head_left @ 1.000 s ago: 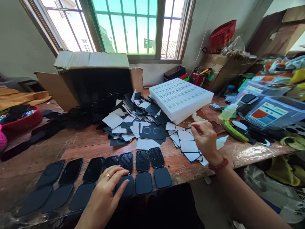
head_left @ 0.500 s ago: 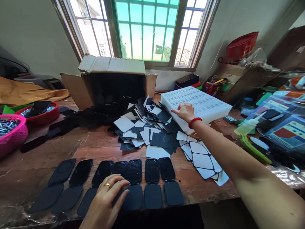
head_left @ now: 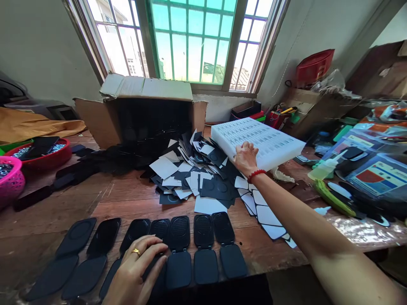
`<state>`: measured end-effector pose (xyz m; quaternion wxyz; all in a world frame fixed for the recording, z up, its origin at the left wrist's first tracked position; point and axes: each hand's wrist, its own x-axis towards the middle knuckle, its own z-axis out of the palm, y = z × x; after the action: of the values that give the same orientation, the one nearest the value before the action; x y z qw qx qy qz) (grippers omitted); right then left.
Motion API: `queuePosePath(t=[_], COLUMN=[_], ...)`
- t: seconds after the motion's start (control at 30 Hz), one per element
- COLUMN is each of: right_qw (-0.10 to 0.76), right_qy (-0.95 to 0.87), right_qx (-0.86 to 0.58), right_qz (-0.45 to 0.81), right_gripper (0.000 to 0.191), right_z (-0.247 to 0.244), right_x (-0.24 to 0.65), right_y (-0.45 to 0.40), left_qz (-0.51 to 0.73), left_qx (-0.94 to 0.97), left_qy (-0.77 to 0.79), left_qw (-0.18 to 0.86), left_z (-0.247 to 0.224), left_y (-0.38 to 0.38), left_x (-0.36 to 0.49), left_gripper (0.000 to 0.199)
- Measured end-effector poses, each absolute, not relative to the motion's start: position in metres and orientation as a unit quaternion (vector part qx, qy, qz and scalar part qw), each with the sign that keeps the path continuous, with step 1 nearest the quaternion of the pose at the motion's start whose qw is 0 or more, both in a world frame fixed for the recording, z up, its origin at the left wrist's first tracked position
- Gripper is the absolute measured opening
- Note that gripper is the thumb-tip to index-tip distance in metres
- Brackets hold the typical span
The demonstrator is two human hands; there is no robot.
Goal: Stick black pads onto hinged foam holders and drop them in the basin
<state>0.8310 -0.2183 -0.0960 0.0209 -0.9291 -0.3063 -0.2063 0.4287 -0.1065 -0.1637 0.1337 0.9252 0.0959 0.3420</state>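
Over a black hinged case (head_left: 160, 228) in the front row, my left hand (head_left: 136, 264), with a gold ring, has its fingers bent and close together. Fingers and thumb sit on the case's lower flap, covering much of it. My right hand (head_left: 246, 159), wearing a red bracelet, is at the near edge of a thick white foam tray (head_left: 281, 154). The tray bears rows of small metallic parts (head_left: 254, 133). Its fingers are curled closed; anything between them is hidden. Other black cases (head_left: 203, 237) lie unfolded on both sides of my left hand.
A pile of black and white cards (head_left: 190, 173) spreads before an open cardboard box (head_left: 95, 120). White rounded stickers (head_left: 269, 215) lie under my right forearm. Baskets of metal parts (head_left: 11, 173) stand left. A squeeze bottle (head_left: 324, 170) and plastic boxes (head_left: 372, 173) stand right.
My right hand has moved down toward the tray's near edge, and its fingers are more curled. My left hand stays at the same case. The view has shifted slightly.
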Motion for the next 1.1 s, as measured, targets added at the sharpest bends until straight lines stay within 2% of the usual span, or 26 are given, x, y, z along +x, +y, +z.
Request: queuePosePath(t=[0.23,0.4,0.47,0.63,0.93,1.1], right_qw=[-0.013,-0.007,0.011,0.093,0.180,0.256], right_qy=[-0.393,-0.432,-0.432,-0.394,-0.305,-0.294], right_qx=[-0.894,-0.879,-0.880,-0.896,-0.926,-0.911], right_qz=[-0.216,-0.203,-0.196,-0.181,-0.134,-0.136], right_gripper=[0.020,0.015,0.013,0.027,0.018,0.018], right_z=[-0.111,-0.109,-0.105,-0.095,-0.097,-0.070], right_x=[0.798,0.794,0.802,0.823,0.831,0.824], right_y=[-0.256,-0.265,-0.264,-0.241,-0.197,-0.207], left_qz=[0.340,0.336,0.330,0.298,0.274,0.243], left_qx=[0.922,0.920,0.921,0.926,0.926,0.929], left_qy=[0.112,0.108,0.113,0.130,0.123,0.117], left_qw=[0.149,0.169,0.174,0.192,0.230,0.253], left_z=[-0.159,-0.161,-0.163,-0.164,-0.160,-0.163], left_y=[-0.108,-0.113,-0.112,-0.109,-0.125,-0.132], left_x=[0.434,0.439,0.438,0.433,0.435,0.439], left_gripper=[0.025,0.022,0.020,0.020,0.015,0.014])
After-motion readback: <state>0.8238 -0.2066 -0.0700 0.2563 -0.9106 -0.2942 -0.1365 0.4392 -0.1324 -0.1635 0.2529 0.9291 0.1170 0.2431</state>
